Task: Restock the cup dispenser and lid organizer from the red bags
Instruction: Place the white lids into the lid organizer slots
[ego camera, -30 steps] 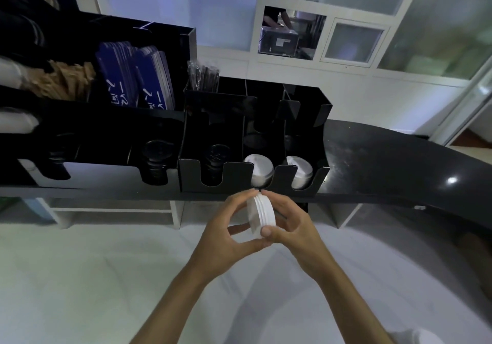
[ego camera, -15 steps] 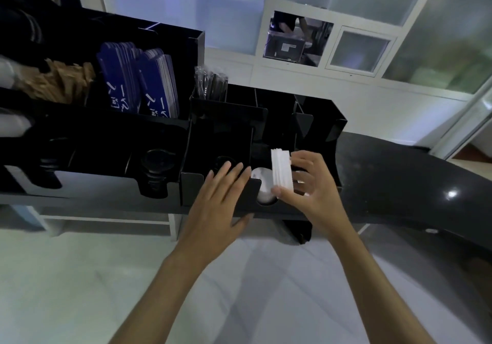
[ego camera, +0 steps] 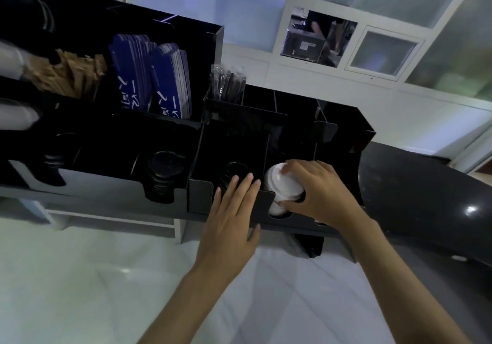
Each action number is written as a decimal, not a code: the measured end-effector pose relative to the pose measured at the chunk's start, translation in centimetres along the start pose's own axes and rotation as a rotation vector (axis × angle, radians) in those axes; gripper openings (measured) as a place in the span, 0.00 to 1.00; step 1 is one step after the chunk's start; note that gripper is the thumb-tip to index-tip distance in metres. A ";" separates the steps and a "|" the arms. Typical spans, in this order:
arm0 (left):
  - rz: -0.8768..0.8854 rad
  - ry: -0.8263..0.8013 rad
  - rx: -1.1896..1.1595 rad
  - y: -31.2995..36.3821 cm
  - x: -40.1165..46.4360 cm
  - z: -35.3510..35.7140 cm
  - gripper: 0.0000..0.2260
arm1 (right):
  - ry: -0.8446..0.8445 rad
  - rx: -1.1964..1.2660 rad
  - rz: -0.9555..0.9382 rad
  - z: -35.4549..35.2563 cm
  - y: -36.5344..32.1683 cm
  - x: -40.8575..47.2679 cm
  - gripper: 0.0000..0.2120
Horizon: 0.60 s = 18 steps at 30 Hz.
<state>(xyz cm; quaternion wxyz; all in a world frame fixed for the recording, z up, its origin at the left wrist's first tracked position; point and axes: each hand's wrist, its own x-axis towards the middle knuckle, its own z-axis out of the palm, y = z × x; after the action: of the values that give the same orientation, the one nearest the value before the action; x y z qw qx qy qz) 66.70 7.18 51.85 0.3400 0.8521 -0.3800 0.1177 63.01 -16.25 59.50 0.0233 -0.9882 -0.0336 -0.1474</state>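
A black lid organizer (ego camera: 202, 197) stands on the dark counter, divided into open-front slots. My right hand (ego camera: 316, 192) grips a stack of white lids (ego camera: 285, 184) and holds it in the slot second from the right. My left hand (ego camera: 231, 210) lies flat with straight fingers against the organizer's front wall, just left of that slot. Behind my left fingers, black lids (ego camera: 234, 170) fill the neighbouring slot. More black lids (ego camera: 165, 168) sit in a slot further left. The rightmost slot is hidden by my right hand.
Blue sleeves (ego camera: 151, 77), brown stirrers (ego camera: 66, 74) and wrapped straws (ego camera: 226, 82) stand in upper compartments. The dark counter (ego camera: 415, 189) curves away to the right. White floor lies below. No red bag is in view.
The white lid stack went from between both hands in front of the counter into the organizer slot. My left hand let go and came to rest flat on the organizer's front.
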 end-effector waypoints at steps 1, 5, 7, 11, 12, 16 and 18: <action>-0.007 0.007 -0.009 0.0 0.1 0.0 0.38 | -0.028 -0.053 -0.011 0.3 -0.2 0.2 0.32; -0.044 0.031 -0.064 0.4 -0.4 0.5 0.38 | -0.087 -0.180 -0.021 1.8 -0.7 -0.1 0.29; -0.066 0.049 -0.093 0.8 -0.5 0.6 0.37 | -0.076 -0.211 -0.011 1.9 -0.8 -0.2 0.29; -0.084 0.056 -0.103 1.0 -0.4 0.7 0.35 | -0.079 -0.189 -0.017 1.4 -1.4 -0.1 0.26; -0.083 0.049 -0.099 1.0 -0.4 0.6 0.35 | -0.078 -0.167 -0.032 1.2 -1.6 -0.2 0.25; -0.090 0.023 -0.092 1.3 -0.2 0.0 0.35 | -0.115 -0.096 -0.031 0.5 -1.9 -0.3 0.24; -0.106 0.015 -0.080 1.6 -0.2 -0.3 0.35 | -0.156 -0.101 -0.004 0.4 -2.1 -0.3 0.25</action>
<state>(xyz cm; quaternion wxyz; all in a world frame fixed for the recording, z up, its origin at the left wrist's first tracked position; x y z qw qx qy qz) 65.41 6.74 52.75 0.3825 0.8559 -0.3360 0.0906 62.64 -14.18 59.09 -0.0298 -0.9966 -0.0298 -0.0714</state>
